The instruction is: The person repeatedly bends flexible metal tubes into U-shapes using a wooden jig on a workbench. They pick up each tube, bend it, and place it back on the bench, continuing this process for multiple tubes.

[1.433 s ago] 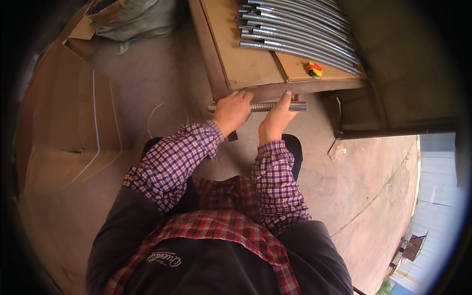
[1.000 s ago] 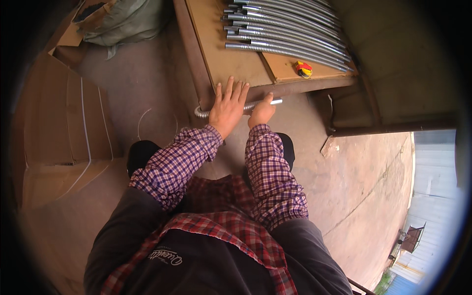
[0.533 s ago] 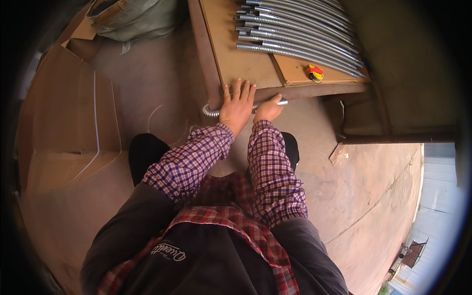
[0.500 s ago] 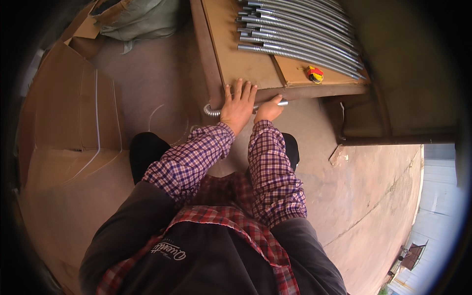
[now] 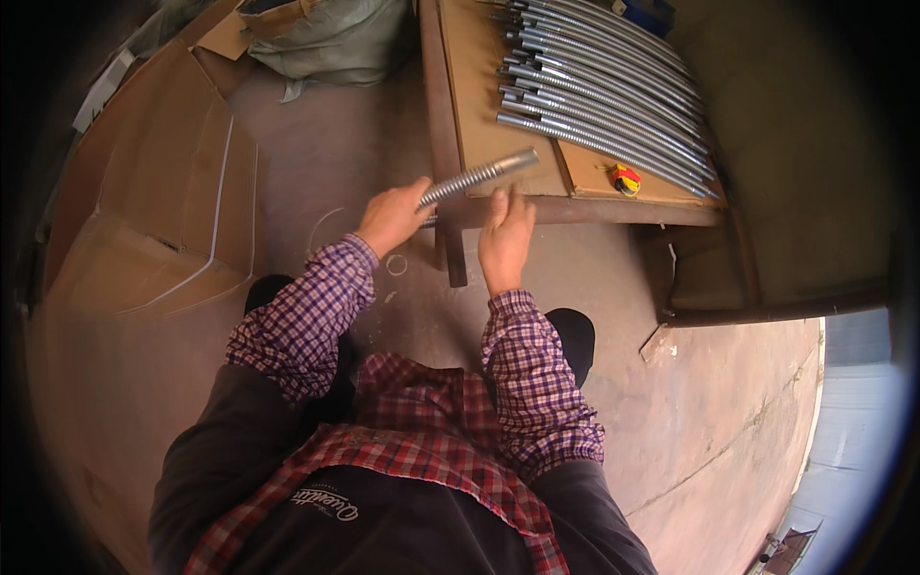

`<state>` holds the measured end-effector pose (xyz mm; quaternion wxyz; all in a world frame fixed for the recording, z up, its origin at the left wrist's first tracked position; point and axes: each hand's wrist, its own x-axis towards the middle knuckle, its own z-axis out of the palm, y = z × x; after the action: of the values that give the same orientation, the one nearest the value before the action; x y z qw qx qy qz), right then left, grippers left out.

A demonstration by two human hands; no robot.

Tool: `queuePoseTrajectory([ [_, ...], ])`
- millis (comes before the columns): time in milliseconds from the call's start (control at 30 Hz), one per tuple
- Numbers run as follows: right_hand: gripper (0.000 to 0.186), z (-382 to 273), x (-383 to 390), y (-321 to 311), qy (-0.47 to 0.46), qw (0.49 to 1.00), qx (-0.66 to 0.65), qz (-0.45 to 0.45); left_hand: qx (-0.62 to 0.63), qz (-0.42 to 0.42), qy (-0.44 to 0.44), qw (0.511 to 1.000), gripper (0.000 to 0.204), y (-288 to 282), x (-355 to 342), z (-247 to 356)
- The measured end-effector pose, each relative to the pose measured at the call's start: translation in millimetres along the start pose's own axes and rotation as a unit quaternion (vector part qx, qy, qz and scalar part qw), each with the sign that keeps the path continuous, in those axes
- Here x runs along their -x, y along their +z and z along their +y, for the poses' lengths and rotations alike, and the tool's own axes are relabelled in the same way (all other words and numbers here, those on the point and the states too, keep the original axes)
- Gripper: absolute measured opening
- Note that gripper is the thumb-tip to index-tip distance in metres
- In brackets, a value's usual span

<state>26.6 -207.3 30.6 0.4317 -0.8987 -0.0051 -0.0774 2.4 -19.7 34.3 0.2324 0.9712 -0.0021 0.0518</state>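
My left hand [image 5: 391, 218] is closed around a silver corrugated metal tube [image 5: 474, 178]. The tube's smooth end points up and right over the table corner, and a short bit of ribbed metal shows below my fingers. Much of its rear part is hidden by the hand. Just right of the table leg, my right hand [image 5: 507, 235] is raised with fingers up and slightly bent, apart from the tube and gripping nothing visible. Beyond both hands, a row of similar metal tubes [image 5: 604, 105] lies on the cardboard-covered table [image 5: 487, 153].
A yellow and red tape measure [image 5: 625, 180] lies near the table's front edge. Large cardboard boxes [image 5: 163, 201] stand at left, with a grey-green sack [image 5: 331, 43] behind. A dark metal frame [image 5: 767, 311] borders the right side. Part of a blue object [image 5: 647, 13] shows at the back.
My left hand has gone from lying flat at the table edge to gripping the tube, now lifted and turned. My right hand has let go of the tube's end.
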Motion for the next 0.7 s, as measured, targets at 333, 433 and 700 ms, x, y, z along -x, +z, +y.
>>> queuePoseTrajectory([
  [333, 0.032, -86.3, 5.0, 7.4, -0.5, 0.833, 0.207, 0.113, -0.176, -0.048, 0.055, 0.982, 0.022, -155.5, 39.6, -43.2],
  [433, 0.032, -71.8, -6.2, 11.1, -0.402, 0.88, 0.252, -0.021, -0.152, 0.196, 0.104, 0.963, 0.053, -134.6, 40.9, -31.6],
  [700, 0.034, -41.0, -29.7, -12.0, -0.169, 0.978, 0.099, -0.068, 0.712, -0.103, -0.101, 0.687, 0.066, -73.3, 47.5, -28.5],
])
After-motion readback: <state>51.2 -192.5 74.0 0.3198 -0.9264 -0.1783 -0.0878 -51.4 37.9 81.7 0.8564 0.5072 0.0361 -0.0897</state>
